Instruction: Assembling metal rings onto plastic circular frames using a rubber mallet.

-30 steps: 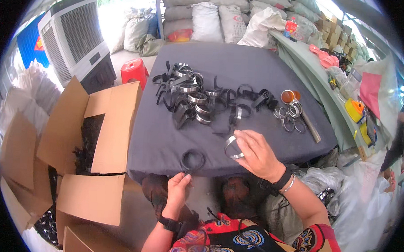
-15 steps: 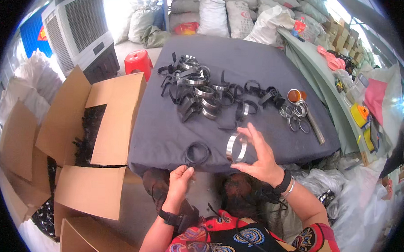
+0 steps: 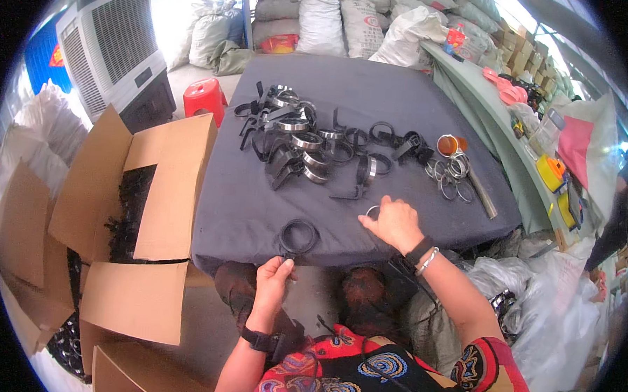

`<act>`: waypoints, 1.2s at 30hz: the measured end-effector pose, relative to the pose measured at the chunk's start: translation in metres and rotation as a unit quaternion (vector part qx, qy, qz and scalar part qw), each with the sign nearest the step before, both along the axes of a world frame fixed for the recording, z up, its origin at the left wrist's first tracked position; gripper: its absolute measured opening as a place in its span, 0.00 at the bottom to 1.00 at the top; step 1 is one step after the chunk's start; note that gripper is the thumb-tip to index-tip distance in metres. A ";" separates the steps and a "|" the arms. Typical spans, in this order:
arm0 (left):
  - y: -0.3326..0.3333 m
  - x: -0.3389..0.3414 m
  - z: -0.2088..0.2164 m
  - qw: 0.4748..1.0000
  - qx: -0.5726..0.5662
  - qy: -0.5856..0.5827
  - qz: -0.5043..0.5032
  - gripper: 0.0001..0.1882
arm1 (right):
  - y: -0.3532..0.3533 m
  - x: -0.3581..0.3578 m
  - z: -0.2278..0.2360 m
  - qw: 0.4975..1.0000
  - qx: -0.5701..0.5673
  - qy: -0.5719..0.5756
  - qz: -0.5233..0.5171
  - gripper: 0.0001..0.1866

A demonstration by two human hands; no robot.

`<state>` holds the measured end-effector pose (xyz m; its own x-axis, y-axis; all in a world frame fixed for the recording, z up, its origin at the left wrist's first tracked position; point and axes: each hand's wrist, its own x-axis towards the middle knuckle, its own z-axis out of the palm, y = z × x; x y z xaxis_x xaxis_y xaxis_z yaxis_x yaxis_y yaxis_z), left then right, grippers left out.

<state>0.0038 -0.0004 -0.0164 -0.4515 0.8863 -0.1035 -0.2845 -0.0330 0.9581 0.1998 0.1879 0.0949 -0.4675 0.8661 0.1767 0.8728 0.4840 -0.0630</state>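
Observation:
At the table's near edge, my left hand (image 3: pixel 274 277) pinches the tab of a black ring (image 3: pixel 299 237), which rests on the grey cloth. To its right, my right hand (image 3: pixel 395 224) is curled, back upward, over a silver metal ring (image 3: pixel 373 211). Only a sliver of that ring shows beside the thumb; the fingers hide the rest. Farther back lies a pile of black rings with straps and silver bands (image 3: pixel 306 141). One black clamp with a silver band (image 3: pixel 369 169) sits just beyond my right hand.
Several loose metal rings (image 3: pixel 449 177), an amber tape roll (image 3: pixel 451 144) and a metal tube (image 3: pixel 483 194) lie at the table's right. Open cardboard boxes (image 3: pixel 167 182) holding black parts stand at left. A red stool (image 3: pixel 205 99) and air cooler (image 3: pixel 114 40) are behind them.
My right hand has turned over and closed in on the silver ring, now mostly hidden under the fingers. My left hand keeps its pinch on the black ring. The whole view has shifted slightly.

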 end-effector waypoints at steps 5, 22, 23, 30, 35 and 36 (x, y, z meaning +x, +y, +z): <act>-0.002 -0.002 -0.001 1.000 -0.003 0.008 -0.004 0.10 | 0.004 -0.003 0.033 0.989 -0.100 -0.110 0.025 0.28; -0.003 -0.002 -0.004 1.000 0.000 0.025 -0.004 0.10 | -0.034 -0.066 0.037 0.880 -0.099 -0.002 0.465 0.35; -0.003 -0.001 -0.003 1.000 0.004 0.016 -0.009 0.10 | -0.038 -0.075 0.035 0.874 -0.102 0.002 0.475 0.35; -0.002 0.001 -0.002 1.000 0.011 0.000 -0.010 0.10 | -0.042 -0.103 0.023 0.871 -0.125 -0.067 0.470 0.36; -0.002 -0.003 0.000 1.000 0.007 0.013 -0.016 0.10 | -0.048 -0.117 0.024 0.876 -0.115 -0.109 0.455 0.37; -0.002 -0.002 0.001 1.000 0.011 0.011 -0.014 0.10 | -0.049 -0.118 0.024 0.879 -0.107 -0.126 0.447 0.37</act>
<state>0.0013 -0.0024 -0.0152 -0.4280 0.9008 -0.0734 -0.2639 -0.0469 0.9634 0.0820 0.1393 0.1192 -0.9793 0.1342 -0.1515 0.1497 0.9841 -0.0954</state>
